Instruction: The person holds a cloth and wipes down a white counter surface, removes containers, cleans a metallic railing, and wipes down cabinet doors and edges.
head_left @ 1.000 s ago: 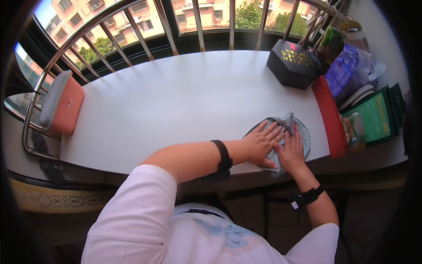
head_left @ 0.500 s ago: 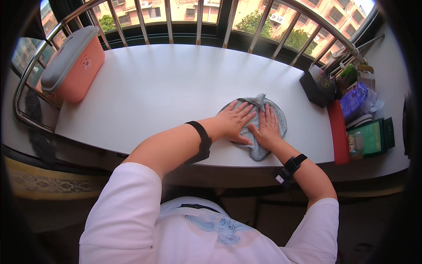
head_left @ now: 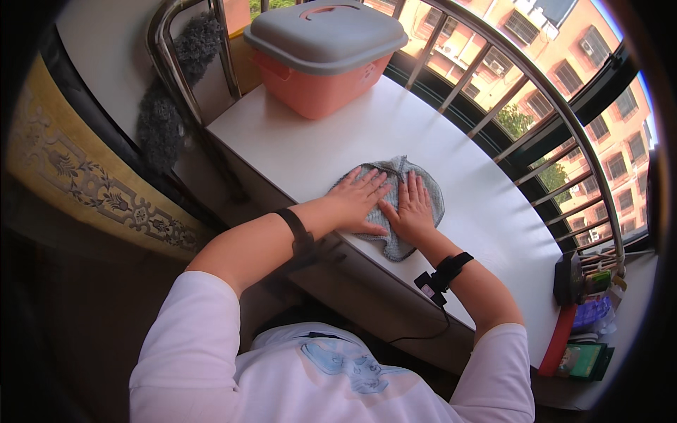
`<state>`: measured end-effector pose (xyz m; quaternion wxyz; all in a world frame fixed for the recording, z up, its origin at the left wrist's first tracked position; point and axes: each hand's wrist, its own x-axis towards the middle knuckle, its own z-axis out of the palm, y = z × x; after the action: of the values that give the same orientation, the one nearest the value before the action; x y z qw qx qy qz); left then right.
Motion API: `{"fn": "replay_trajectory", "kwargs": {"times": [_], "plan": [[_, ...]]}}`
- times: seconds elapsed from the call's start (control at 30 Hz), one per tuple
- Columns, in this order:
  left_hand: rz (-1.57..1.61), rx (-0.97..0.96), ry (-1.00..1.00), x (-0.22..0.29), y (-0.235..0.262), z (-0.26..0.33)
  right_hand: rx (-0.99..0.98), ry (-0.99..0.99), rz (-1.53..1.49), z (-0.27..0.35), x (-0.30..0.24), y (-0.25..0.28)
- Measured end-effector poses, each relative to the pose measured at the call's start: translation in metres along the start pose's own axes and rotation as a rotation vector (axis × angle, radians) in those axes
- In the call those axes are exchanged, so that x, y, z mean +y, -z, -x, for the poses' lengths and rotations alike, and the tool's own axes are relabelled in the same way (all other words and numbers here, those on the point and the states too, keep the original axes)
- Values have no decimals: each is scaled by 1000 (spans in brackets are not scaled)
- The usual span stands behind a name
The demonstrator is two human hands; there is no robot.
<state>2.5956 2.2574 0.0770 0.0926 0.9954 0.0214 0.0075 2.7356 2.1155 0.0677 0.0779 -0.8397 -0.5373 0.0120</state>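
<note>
A grey cleaning cloth (head_left: 396,243) lies spread on the white tabletop (head_left: 486,236), wrinkled at its far edge. Both palms press flat on it. My left hand (head_left: 358,202) covers its left part, fingers stretched out and apart. Beside it, my right hand (head_left: 412,211) rests on the cloth's right part, its fingers extended and the thumb toward the left hand. Neither hand grasps the cloth; the part under the palms is hidden. Black straps circle both forearms, and the right one carries a small black device (head_left: 431,285) with a cable.
A pink storage box (head_left: 321,92) with a grey lid stands at the table's far end. Metal railings (head_left: 543,120) border the window side. At the lower right are a black container (head_left: 566,280), a red strip (head_left: 558,338) and a green package (head_left: 584,359). A grey fluffy duster (head_left: 161,123) hangs at left.
My view and body have turned left, so the pink box appears nearer the middle. The cloth, under both flat hands, has moved along the table toward the box.
</note>
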Motion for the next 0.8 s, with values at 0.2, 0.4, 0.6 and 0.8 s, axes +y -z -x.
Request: {"fn": "replay_trajectory", "kwargs": {"times": [0.2, 0.4, 0.6, 0.8], "plan": [[63, 121, 270, -52, 15, 78, 42, 168, -134, -48, -54, -13], [275, 406, 489, -63, 13, 199, -14, 220, -46, -72, -102, -7], [375, 486, 531, -84, 21, 239, 24, 327, -99, -125, -157, -30], [418, 498, 433, -134, 38, 256, 158, 404, -146, -206, -221, -61]]}}
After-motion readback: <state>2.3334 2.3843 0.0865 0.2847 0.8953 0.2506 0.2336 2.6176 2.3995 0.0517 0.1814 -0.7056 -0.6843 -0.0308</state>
